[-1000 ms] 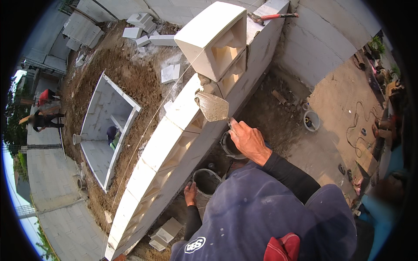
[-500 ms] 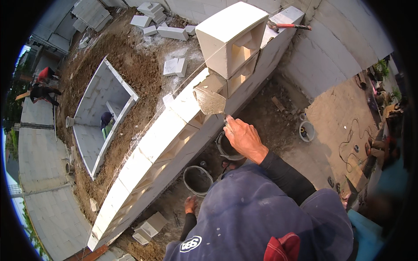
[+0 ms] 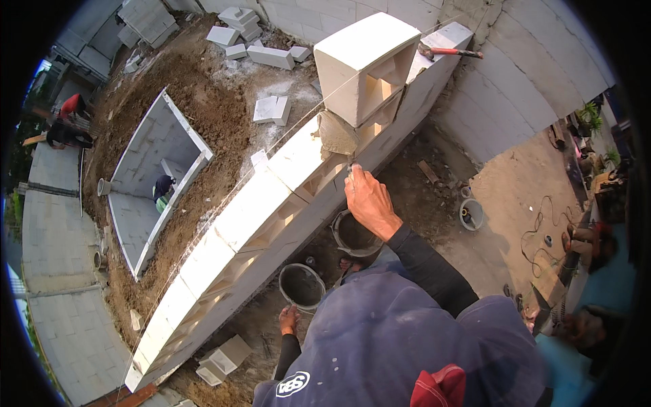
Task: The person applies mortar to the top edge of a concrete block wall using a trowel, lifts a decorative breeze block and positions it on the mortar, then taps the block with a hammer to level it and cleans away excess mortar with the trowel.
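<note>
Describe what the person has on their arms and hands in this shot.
Both hands are bare, no gloves: the right hand and the left hand. Each arm wears a close-fitting black long sleeve reaching the wrist. Over these sits a loose, faded blue top with pale specks. No watch or rings can be made out.

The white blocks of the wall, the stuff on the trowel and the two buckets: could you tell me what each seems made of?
White blocks: probably matte cast concrete, hollow with square openings. The trowel in the right hand carries a grey, wet-looking lump, likely mortar. Buckets: dark and mortar-smeared, perhaps plastic or rubber; the left hand is beside one.
</note>
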`<state>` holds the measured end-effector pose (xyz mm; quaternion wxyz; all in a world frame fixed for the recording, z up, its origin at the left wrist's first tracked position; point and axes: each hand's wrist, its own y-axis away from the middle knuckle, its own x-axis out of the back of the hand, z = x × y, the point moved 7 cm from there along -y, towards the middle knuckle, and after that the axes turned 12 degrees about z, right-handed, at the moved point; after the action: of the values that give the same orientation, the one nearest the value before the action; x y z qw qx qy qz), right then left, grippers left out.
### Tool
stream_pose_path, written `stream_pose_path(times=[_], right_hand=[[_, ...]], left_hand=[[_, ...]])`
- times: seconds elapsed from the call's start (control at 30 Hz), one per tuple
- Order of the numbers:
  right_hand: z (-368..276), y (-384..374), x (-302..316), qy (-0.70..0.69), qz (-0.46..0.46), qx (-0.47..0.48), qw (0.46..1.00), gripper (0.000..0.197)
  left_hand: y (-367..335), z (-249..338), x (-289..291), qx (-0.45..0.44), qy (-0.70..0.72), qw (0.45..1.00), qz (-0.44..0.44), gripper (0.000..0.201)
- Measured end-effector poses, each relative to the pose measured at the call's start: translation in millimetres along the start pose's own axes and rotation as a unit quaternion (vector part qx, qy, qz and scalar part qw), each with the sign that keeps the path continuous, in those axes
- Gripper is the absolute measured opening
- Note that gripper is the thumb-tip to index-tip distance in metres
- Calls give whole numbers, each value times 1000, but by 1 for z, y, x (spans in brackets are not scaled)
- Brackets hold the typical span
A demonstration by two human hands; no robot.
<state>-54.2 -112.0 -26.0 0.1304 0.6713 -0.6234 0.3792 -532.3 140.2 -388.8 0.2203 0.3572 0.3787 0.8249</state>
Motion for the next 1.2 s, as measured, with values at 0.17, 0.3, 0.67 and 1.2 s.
stream_pose_path(times=[0.17, 0.3, 0.67, 1.2], right_hand=[[-21, 6, 20, -74, -105, 9, 992, 25], [-10, -5, 28, -59, -67, -26, 996, 25], [-50, 34, 4, -113, -147, 78, 980, 36], [9, 106, 37, 3, -118, 56, 991, 42]], left_hand=[[-2, -16, 9, 19, 21, 999, 27, 59], [3, -12, -4, 10, 7, 1000, 26, 59], [-13, -47, 16, -150, -130, 975, 98, 70], [13, -12, -18, 2, 16, 1000, -9, 62]])
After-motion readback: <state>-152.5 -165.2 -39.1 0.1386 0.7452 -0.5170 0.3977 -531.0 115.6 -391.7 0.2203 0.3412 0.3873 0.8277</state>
